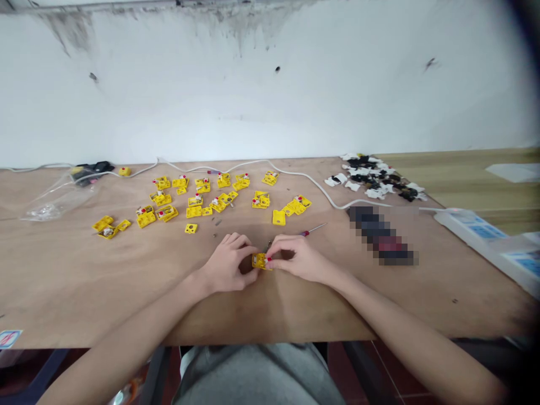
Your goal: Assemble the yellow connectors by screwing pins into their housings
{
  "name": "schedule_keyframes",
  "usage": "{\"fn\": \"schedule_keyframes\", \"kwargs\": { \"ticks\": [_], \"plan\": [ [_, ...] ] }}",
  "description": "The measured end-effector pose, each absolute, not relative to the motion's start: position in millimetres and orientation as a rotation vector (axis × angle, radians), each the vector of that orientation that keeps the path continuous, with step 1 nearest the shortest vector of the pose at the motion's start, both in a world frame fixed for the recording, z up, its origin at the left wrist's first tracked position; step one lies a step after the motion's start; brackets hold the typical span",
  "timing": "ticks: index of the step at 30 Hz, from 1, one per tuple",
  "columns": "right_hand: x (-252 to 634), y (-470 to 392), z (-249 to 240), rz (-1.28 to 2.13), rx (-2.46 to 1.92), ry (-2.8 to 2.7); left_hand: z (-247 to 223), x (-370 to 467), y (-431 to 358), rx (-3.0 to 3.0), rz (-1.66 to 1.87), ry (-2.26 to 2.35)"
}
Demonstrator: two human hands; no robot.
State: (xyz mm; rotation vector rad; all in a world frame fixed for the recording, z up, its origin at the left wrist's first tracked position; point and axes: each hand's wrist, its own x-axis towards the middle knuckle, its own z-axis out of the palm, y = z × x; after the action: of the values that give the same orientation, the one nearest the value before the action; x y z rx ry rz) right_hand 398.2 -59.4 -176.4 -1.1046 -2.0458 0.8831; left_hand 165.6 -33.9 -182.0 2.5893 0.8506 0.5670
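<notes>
Near the front middle of the wooden table (126,281), a small yellow case (258,260) lies between my two hands. My left hand (232,261) grips its left side between thumb and fingers. A small red-tipped part (269,260) is pinched by my right hand (295,257) at the right side of the case. My right fingertips partly hide this part. Just behind my right hand lies a screwdriver (304,233) with a dark red handle. An open yellow case half (279,217) rests beyond my hands, and a flat yellow piece (191,228) lies to the left.
Several open yellow cases (194,211) spread across the table's middle and left. White and black pieces (375,177) are heaped at the back right. A white cable (312,180) runs along the back to a power strip (485,236). A plastic bag (59,197) lies back left.
</notes>
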Motion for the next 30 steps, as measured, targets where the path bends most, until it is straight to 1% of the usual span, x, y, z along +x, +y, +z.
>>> {"fn": "schedule_keyframes", "kwargs": {
  "ticks": [7, 16, 23, 30],
  "plan": [
    [391.9, -61.8, -180.4, 0.692, -1.175, -2.075, -183.6, 167.1, -34.6, 2.593, 0.568, 0.872],
    [386.0, -66.2, -192.4, 0.753, -1.281, -1.914, -185.1, 165.9, -34.2, 2.582, 0.569, 0.891],
    [380.1, -70.4, -188.7, 0.77, -1.365, -1.89, -185.3, 165.4, -33.4, 2.571, 0.56, 0.893],
    [383.1, -67.4, -187.7, 0.805, -1.32, -1.856, -183.8, 165.2, -32.7, 2.569, 0.539, 0.894]
  ]
}}
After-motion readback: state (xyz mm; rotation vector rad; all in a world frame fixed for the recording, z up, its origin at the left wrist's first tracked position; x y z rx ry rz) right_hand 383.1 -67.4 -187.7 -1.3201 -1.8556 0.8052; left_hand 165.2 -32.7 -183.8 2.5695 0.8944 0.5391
